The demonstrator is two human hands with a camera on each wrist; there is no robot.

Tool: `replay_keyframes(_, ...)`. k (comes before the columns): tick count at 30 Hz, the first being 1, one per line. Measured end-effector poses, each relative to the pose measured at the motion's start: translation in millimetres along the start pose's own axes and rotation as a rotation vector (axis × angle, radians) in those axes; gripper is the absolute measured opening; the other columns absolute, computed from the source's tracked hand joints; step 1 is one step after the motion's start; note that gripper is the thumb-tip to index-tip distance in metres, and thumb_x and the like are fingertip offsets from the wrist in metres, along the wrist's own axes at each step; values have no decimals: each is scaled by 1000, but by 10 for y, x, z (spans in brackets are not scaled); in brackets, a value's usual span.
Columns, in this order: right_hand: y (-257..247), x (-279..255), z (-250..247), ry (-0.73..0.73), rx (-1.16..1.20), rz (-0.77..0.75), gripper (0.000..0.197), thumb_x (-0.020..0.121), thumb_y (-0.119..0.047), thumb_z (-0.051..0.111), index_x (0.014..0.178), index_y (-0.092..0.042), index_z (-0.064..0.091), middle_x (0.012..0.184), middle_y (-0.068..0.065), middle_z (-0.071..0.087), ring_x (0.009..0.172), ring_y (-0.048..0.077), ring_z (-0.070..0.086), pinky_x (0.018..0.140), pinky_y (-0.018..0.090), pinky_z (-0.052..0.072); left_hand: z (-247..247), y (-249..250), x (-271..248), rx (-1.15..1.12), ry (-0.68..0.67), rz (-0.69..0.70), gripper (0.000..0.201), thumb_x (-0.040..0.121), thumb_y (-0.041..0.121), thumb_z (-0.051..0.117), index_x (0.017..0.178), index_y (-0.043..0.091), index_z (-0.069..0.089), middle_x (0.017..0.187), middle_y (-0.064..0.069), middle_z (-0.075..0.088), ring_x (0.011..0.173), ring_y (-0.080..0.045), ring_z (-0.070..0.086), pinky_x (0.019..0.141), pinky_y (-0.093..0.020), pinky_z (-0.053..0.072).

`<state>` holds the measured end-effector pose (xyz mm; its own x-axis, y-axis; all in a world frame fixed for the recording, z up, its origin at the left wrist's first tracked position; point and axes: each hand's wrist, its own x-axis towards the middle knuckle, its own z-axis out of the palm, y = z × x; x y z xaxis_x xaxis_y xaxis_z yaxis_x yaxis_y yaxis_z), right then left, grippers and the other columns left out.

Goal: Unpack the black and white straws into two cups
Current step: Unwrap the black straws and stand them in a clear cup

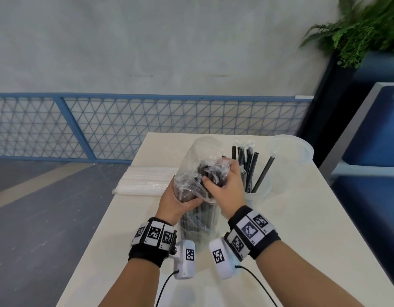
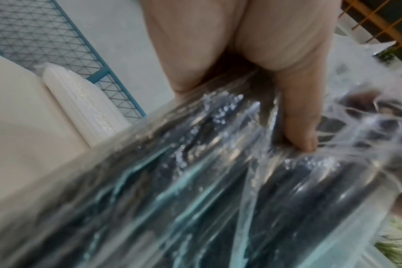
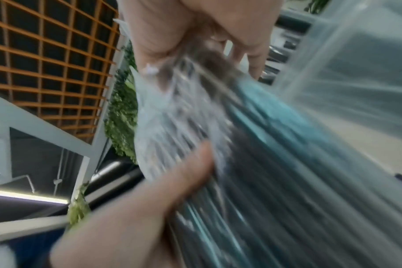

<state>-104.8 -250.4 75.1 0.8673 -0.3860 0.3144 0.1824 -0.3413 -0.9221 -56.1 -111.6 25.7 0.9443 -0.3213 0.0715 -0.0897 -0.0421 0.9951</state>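
Note:
A clear plastic bag of black straws (image 1: pixel 199 220) stands upright on the cream table (image 1: pixel 302 229). My left hand (image 1: pixel 180 200) grips the bag's left side at mid height, its thumb (image 2: pixel 298 117) pressed on the film. My right hand (image 1: pixel 216 173) reaches into the crumpled open top and grips a bunch of black straws through the plastic (image 3: pixel 264 172). Just right of it, a clear cup (image 1: pixel 261 193) holds several black straws (image 1: pixel 249 167). A second clear cup (image 1: pixel 302 151) stands behind it. A sealed pack of white straws (image 1: pixel 147 180) (image 2: pixel 85 105) lies at the table's left edge.
The table's left edge runs close to the white pack, with grey floor below. A blue mesh fence (image 1: pixel 125 125) stands beyond the far edge. A plant (image 1: pixel 364 29) and blue furniture (image 1: pixel 379 140) are on the right. Bare tabletop lies in front of the cups.

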Motion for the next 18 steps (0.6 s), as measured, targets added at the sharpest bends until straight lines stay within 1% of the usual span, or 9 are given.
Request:
replay_keyframes(2, -109, 94, -76, 38, 153, 23, 40, 67, -25, 75, 94, -38, 49, 119, 12, 50, 107, 26, 58, 93, 43, 51, 5, 2, 1, 28, -1, 3, 65, 61, -1, 81, 118, 11, 53, 110, -4, 67, 106, -15, 64, 94, -32, 50)
replay_keyframes(4, -212, 193, -189, 100, 265, 34, 43, 72, -9, 75, 101, -20, 45, 112, 19, 57, 96, 19, 63, 85, 30, 55, -1, -7, 18, 63, 2, 12, 61, 61, 1, 82, 114, 17, 55, 108, 1, 68, 104, -12, 64, 93, -29, 50)
replay_keyframes(5, -280, 228, -243, 132, 315, 40, 40, 74, -6, 73, 102, -12, 46, 107, 17, 60, 92, 15, 64, 81, 24, 55, -1, -6, 27, 80, 6, 15, 60, 61, 2, 82, 111, 21, 55, 106, 3, 68, 103, -10, 64, 93, -29, 50)
replay_keyframes(7, -378, 261, -322, 137, 447, 94, 40, 73, -13, 74, 106, -2, 55, 103, 13, 67, 93, 16, 67, 84, 29, 55, -8, -17, 50, 100, 15, 17, 58, 60, 4, 83, 107, 25, 56, 104, 4, 68, 100, -9, 64, 92, -31, 49)
replay_keyframes(9, -378, 247, -352, 94, 471, 158, 42, 73, -17, 77, 109, -2, 61, 103, 11, 70, 97, 19, 68, 87, 34, 54, 0, -19, 69, 126, 12, 21, 62, 58, 11, 85, 111, 22, 55, 106, 2, 68, 102, -12, 64, 94, -34, 49)
replay_keyframes(12, -273, 164, -322, -8, 292, 186, 48, 67, -15, 81, 111, -8, 61, 100, 1, 70, 94, 9, 67, 87, 28, 55, 49, 9, 77, 162, -9, 44, 67, 55, 18, 86, 113, 24, 52, 108, 2, 66, 104, -14, 62, 94, -34, 48)
replay_keyframes(14, -178, 103, -257, -33, 232, 206, 42, 66, -11, 82, 105, -8, 65, 98, 3, 72, 93, 14, 68, 91, 38, 54, 82, 35, 72, 176, -29, 67, 66, 52, 25, 84, 110, 31, 52, 107, 3, 66, 102, -13, 63, 91, -30, 49)
replay_keyframes(16, -129, 75, -210, 13, 253, 209, 30, 68, -6, 79, 97, -7, 69, 94, 7, 73, 91, 19, 69, 91, 45, 53, 90, 41, 69, 186, -40, 66, 65, 56, 17, 85, 109, 32, 51, 107, 3, 66, 102, -12, 63, 89, -28, 50)
replay_keyframes(18, -161, 114, -222, 105, 301, 224, 25, 71, -5, 77, 95, -6, 69, 92, 7, 72, 89, 19, 69, 90, 42, 54, 74, 46, 62, 188, -38, 53, 64, 60, 9, 84, 112, 26, 52, 107, 3, 66, 100, -7, 62, 86, -19, 49)
